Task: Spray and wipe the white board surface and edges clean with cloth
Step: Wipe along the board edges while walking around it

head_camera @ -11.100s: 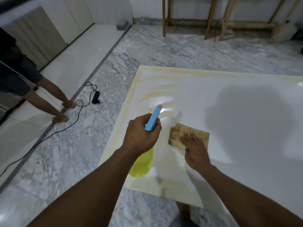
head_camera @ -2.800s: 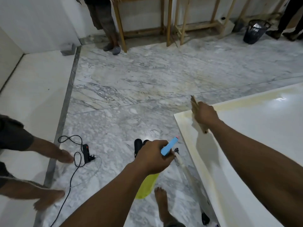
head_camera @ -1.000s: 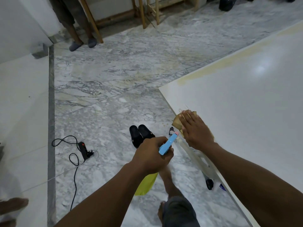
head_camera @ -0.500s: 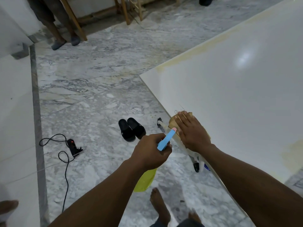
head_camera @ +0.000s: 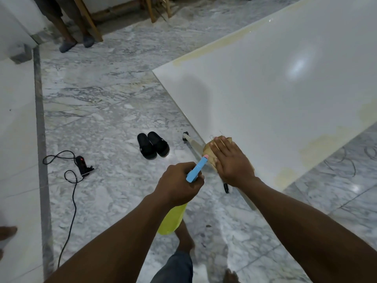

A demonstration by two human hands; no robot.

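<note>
A large white board (head_camera: 275, 94) lies raised above the marble floor, with yellowish stains along its far edge and near corner. My right hand (head_camera: 231, 161) presses flat on a tan cloth (head_camera: 209, 150) at the board's left edge. My left hand (head_camera: 180, 185) grips a spray bottle (head_camera: 173, 218) with a yellow body and a blue trigger head, held over the floor just left of the cloth. Most of the cloth is hidden under my right hand.
Black slippers (head_camera: 153, 148) sit on the floor left of the board. A black power strip with cable (head_camera: 82, 166) lies further left. A person's legs (head_camera: 67, 27) stand by wooden frames at the back. My own bare feet show below.
My right hand has slid the cloth along the board's left edge toward its near corner. The view has swung with it; my left hand still holds the bottle beside the cloth.
</note>
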